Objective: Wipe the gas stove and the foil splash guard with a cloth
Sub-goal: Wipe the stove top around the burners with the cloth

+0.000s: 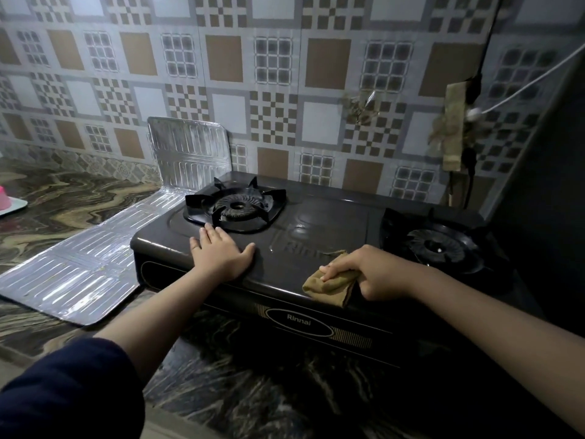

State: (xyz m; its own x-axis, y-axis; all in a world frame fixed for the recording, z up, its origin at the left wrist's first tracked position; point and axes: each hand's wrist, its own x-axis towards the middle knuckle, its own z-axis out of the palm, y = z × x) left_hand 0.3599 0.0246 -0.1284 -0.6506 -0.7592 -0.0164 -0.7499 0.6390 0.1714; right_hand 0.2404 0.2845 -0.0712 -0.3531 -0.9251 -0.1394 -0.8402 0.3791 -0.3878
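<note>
The patterned wall (285,74) rises far beyond my grip, and the marbled counter (79,198) spreads under everything. On it sits the gas stove (319,223), its long axis running left to right across me, with 2 burners: the left burner (235,207) up and to the left of my cloth hand, the right burner (438,245) just beyond and to the right of it. The foil splash guard (95,258) lies well off to the left of my grip, 1 panel flat on the counter against the stove's left end and 1 panel standing upright behind it. My left hand (220,253) rests flat on the stove top near that left end, fingers straight and spread, holding nothing, bracing the stove. My right hand (367,270) is curled around the cloth (329,285), a small tan wad pressed on the front edge of the stove top, between the 2 burners. I judge the stove wipe is under way and the foil not yet reached. The foil lies across from my cloth hand, past my left hand, so my left hand is much the nearer; to wipe it I would sweep the cloth leftward along the stove's length.
</note>
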